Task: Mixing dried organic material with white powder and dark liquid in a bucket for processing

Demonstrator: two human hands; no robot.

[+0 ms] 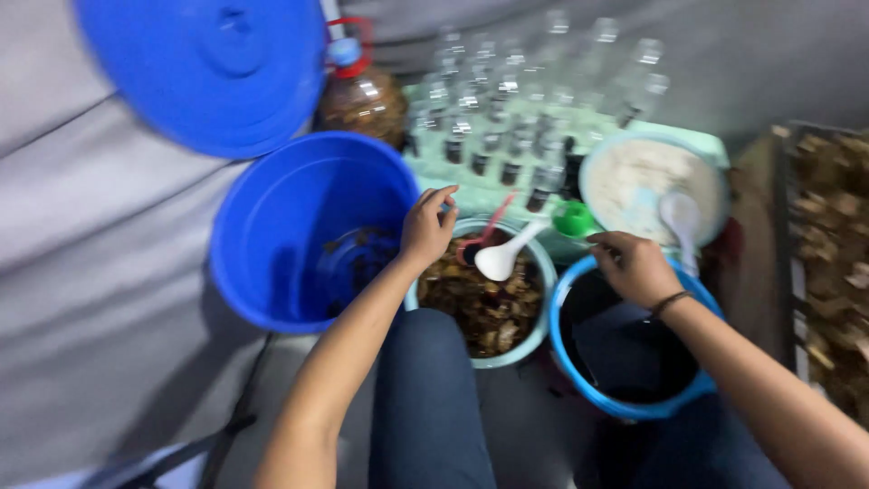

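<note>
Below the head camera, left to right: big blue bucket (308,226) with its blue lid (204,68) propped behind, pale bowl (541,272) of brown chunks, blue-rimmed tub (625,353) of dark liquid. Left hand (427,226) sits at the bowl rim beside the bucket, fingers curled, pinching something too blurred to identify. Right hand (638,267) is closed over the tub edge near a green funnel (574,218); what it grips, cannot tell. White spoon (507,255) rests in the bowl. Behind: rows of clear bottles (525,100), bowl of white grains (647,181), grey wall.
</note>
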